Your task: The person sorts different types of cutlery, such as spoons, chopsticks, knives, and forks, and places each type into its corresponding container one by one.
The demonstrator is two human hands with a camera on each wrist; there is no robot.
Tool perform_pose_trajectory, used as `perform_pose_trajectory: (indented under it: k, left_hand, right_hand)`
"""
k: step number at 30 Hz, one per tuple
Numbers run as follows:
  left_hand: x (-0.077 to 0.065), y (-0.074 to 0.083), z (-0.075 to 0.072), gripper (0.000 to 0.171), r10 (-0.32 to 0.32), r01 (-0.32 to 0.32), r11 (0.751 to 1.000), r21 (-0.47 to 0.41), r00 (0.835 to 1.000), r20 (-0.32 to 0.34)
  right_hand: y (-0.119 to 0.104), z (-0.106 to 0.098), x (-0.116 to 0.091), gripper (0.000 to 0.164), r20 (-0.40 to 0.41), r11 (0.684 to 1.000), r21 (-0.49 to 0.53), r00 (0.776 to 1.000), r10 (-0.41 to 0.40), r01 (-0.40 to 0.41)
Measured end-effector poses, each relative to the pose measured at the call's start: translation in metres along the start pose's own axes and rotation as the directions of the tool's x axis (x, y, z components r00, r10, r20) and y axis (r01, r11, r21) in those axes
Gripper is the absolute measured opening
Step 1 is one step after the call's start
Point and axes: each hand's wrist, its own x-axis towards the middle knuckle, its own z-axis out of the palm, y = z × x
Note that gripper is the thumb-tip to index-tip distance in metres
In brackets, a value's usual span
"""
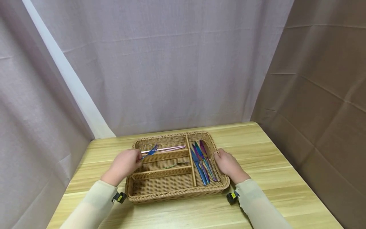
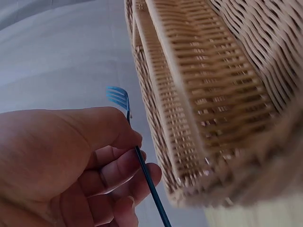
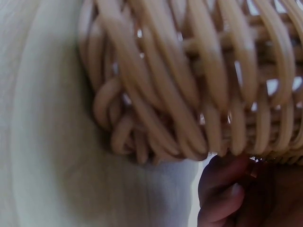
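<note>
My left hand (image 1: 125, 163) pinches a shiny blue fork (image 1: 152, 150) over the left side of a woven cutlery basket (image 1: 177, 195). In the left wrist view the fork's tines point up past the thumb, and its thin dark handle (image 2: 152, 187) runs down across the curled fingers. At the basket's right side, my right hand (image 1: 231, 166) grips the rim. The right wrist view shows its bent fingers (image 3: 222, 205) against the outer weave, partly hidden by the basket.
Several blue and purple knives (image 1: 202, 162) lie lengthwise in the right compartment. Pink and white chopsticks (image 1: 171, 148) lie in the back left one. A slim piece of cutlery (image 1: 176, 164) is in the middle one. The wooden table (image 1: 274, 178) meets curtains (image 1: 183, 70) behind.
</note>
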Motion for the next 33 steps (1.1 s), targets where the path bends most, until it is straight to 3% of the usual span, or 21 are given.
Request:
perform_pose_trajectory:
  k: [8, 15, 21, 33]
  left_hand:
    - [0.018, 0.021, 0.007, 0.020, 0.077, -0.078, 0.996, 0.033, 0.997, 0.011]
    - [0.032, 0.028, 0.021, 0.021, 0.092, -0.092, 0.996, -0.004, 0.992, 0.086]
    - [0.039, 0.038, 0.030, 0.020, 0.112, -0.112, 0.994, -0.010, 0.985, 0.132]
    - [0.049, 0.059, 0.038, 0.019, 0.189, -0.186, 0.982, -0.029, 0.974, 0.124]
  right_hand:
    - [0.000, -0.001, -0.001, 0.057, 0.001, 1.000, -0.006, 1.000, 0.002, -0.002]
    - [0.001, 0.001, 0.000, 0.048, -0.007, 1.000, -0.005, 1.000, 0.002, -0.002]
    - [0.002, 0.001, 0.000, 0.050, 0.001, 1.000, -0.003, 1.000, 0.011, -0.011]
    - [0.002, 0.000, 0.000, 0.049, -0.005, 1.000, 0.001, 1.000, 0.005, -0.005]
